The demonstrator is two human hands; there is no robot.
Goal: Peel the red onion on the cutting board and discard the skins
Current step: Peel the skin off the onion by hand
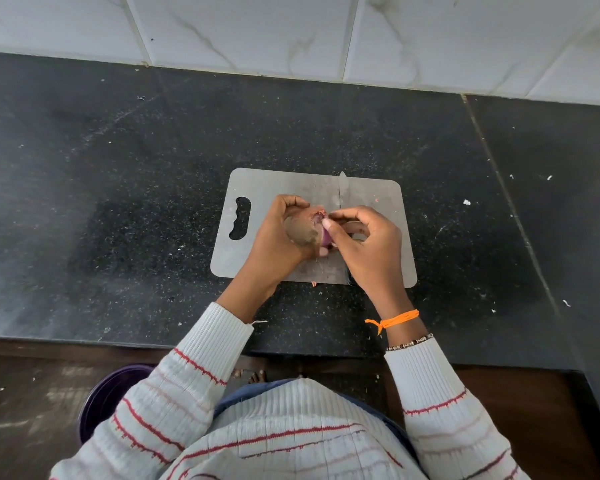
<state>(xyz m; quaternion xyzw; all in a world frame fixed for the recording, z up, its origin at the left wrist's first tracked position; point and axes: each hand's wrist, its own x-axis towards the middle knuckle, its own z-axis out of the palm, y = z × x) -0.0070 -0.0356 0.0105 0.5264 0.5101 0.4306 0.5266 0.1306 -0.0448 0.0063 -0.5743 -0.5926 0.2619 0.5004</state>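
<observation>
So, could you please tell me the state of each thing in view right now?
Onion: partly peeled, held above the board.
Left hand: grips the onion.
Right hand: pinches skin at the onion's top.
Knife: lying flat on the board.
Cutting board: flat on the counter.

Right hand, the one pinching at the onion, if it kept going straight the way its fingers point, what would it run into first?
The right hand points leftward, fingertips already pinching skin on the red onion, so the onion comes first. Right behind it is the left hand cupping it. Depth is hard to judge here.

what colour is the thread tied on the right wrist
Orange, on the right wrist thread; clearest in the head view.
</observation>
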